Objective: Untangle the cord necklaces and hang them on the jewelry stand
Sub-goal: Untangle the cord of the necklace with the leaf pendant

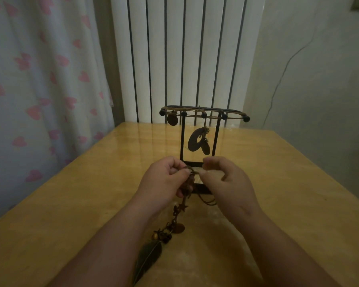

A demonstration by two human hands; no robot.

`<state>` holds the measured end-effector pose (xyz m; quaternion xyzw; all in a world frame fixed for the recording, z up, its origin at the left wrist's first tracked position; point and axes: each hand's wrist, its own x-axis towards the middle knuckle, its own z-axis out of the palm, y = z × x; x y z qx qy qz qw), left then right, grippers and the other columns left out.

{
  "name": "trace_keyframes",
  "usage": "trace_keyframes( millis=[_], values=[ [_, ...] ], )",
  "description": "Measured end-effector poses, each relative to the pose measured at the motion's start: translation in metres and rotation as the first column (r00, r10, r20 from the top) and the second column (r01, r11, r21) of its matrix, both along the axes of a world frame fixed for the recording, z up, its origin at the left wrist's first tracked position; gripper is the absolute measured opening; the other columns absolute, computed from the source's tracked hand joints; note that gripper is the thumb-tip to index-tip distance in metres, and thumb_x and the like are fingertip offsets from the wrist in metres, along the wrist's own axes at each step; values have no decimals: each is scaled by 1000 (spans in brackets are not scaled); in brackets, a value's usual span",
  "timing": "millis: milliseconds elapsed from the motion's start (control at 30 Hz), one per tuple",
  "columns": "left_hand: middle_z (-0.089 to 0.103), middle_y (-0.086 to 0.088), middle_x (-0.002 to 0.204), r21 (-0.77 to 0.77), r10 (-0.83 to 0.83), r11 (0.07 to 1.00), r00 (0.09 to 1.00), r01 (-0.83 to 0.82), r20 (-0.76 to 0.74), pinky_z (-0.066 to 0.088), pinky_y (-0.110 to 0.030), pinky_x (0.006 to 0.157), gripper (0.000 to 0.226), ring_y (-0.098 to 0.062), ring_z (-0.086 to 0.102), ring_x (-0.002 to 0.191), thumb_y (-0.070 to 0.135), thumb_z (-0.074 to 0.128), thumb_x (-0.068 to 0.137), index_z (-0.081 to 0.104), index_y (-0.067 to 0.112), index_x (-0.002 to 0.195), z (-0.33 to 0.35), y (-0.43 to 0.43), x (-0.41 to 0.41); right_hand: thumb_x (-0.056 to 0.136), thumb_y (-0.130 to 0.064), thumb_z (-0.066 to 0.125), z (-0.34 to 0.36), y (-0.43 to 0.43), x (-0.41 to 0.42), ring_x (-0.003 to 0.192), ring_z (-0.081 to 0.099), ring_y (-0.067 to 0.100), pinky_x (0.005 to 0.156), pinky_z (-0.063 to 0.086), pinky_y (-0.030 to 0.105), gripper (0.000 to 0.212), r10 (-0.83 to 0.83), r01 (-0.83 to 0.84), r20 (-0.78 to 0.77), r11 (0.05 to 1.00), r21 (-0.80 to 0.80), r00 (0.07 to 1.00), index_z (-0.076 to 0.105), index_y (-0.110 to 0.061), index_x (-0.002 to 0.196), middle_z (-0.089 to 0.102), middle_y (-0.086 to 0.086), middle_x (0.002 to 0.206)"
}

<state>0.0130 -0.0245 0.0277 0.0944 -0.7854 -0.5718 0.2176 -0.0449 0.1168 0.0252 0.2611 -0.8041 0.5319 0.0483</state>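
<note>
Left hand [164, 180] and right hand [226, 181] pinch one cord necklace [179, 216] over the bench [71, 204]; two hung necklaces [196, 141] drape one jewelry stand [182, 139]

Jewelry stand [201, 139] frame centre on table [71, 193]; cord necklace [174, 220] below it; curtain [39, 79] left; radiator [184, 48] behind.

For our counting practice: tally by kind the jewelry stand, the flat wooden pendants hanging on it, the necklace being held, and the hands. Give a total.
Jewelry stand: 1
Wooden pendants on it: 3 (round disc, oval ring, plain oval)
Held necklace: 1
Hands: 2 (left hand, right hand)
Total: 7
</note>
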Motion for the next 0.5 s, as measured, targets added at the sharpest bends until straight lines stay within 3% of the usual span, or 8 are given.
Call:
trace_keyframes(
  millis=[100, 200, 300, 400, 500],
  values=[
    [70, 2, 68, -4, -7, 1000, 1000, 7, 9, 52, -25, 60, 7, -13, 70, 68, 18, 59, 95, 65, 17, 91, 0, -1, 0, 95, -34, 55, 1, -2, 1, 83, 60, 1, 72, 50, 21, 10, 16, -6, -61, 988, 157, 998, 64, -38, 93, 64, -17, 85],
    [72, -1, 77, 38, 10, 999, 999, -12, 48, 48, -22, 52, 8, -10, 67, 63, 18, 57, 95, 63, 18, 90, 1, 0, 0, 99, -30, 48, 4, -2, 1, 79, 59, 8, 68, 50, 27, 20, 12, -8, -25, 987, 160, 1000, 61, -35, 84, 63, -9, 82],
    [75, -3, 84, 48, 1, 999, 995, -6, 96, 42, -25, 46, 8, -18, 70, 63, 18, 51, 97, 58, 18, 94, 1, -1, 0, 101, -28, 44, 8, 1, 2, 82, 61, 12, 73, 55, 33, 25, 4, 6, 137, 997, -74, 991, 64, -23, 87, 65, -4, 86],
    [75, -4, 84, 64, -13, 998, 992, 5, 126, 38, -25, 43, 8, -20, 69, 59, 19, 47, 99, 55, 19, 96, 2, -1, 0, 102, -22, 42, 13, 1, 3, 58, 56, 2, 52, 45, 19, 29, 111, -10, 295, 946, -324, 949, 65, -13, 86, 69, -2, 81],
    [75, -6, 85, 63, -19, 998, 985, 9, 169, 35, -24, 41, 11, -18, 65, 55, 22, 44, 101, 54, 21, 97, 2, 0, 0, 102, -20, 41, 16, 3, 5, 53, 45, 11, 54, 38, 28, 27, 231, -31, 372, 881, -473, 899, 64, -10, 93, 75, 4, 90]
  ],
)
